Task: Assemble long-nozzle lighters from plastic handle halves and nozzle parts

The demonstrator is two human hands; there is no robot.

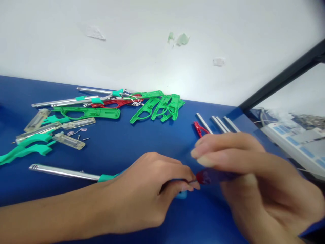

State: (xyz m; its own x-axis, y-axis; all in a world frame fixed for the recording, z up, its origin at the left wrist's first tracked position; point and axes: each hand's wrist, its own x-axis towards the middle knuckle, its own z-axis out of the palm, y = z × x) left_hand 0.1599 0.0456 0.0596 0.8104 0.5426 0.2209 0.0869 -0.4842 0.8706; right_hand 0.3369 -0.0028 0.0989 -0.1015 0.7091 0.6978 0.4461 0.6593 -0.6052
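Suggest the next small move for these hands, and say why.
I'd probably steady the thin shaft with the left hand before any turn by the right hand. The left hand pinches at the shaft, the right hand grips the red-ended tool it sticks out of, and its tip is hidden, so a slip seems possible.

The counter (142, 142) is deep blue under a white wall (142, 64). Green and red lighter casings (144, 110) lie near silvery metal tubes (63, 171). The trigger pieces (38, 149) are turquoise; the fuel tanks (69, 140) are clear, faintly yellowish.
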